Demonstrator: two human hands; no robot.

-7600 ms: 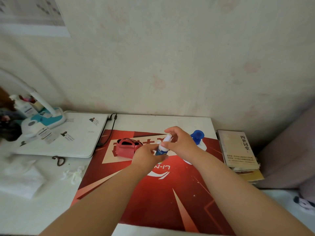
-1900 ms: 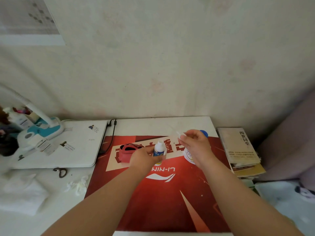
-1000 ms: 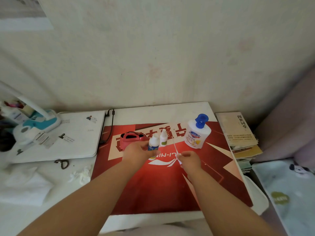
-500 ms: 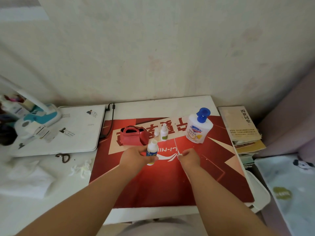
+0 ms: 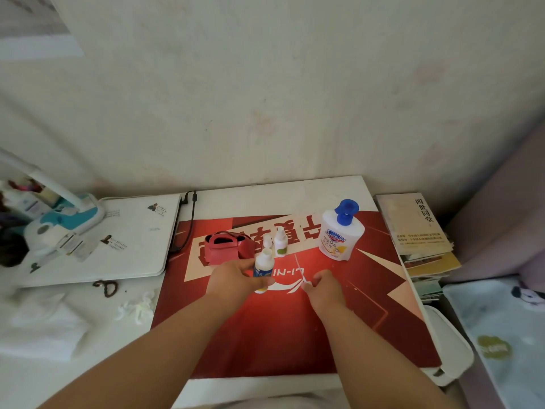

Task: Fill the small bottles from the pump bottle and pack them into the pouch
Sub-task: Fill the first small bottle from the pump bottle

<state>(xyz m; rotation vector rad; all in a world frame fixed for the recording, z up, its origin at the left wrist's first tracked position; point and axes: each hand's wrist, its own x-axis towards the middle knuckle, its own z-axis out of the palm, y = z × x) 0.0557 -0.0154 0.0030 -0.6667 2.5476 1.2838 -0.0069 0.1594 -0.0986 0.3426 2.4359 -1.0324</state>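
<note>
The mat (image 5: 280,335) is bright red, with dark red shapes, a cream band and red letters on it. The pump bottle (image 5: 339,242) is white with a blue pump top and a blue and yellow label. The pouch (image 5: 225,250) is pinkish red, dark inside. The nearest small bottle (image 5: 263,268) is white with a blue label and some yellow low down. The far small bottle (image 5: 280,246) is white with a yellow-green label. The thin tube (image 5: 299,267) is white. The book (image 5: 413,222) is cream with black letters. The wall (image 5: 265,98) is pale with faint pink flowers.
</note>
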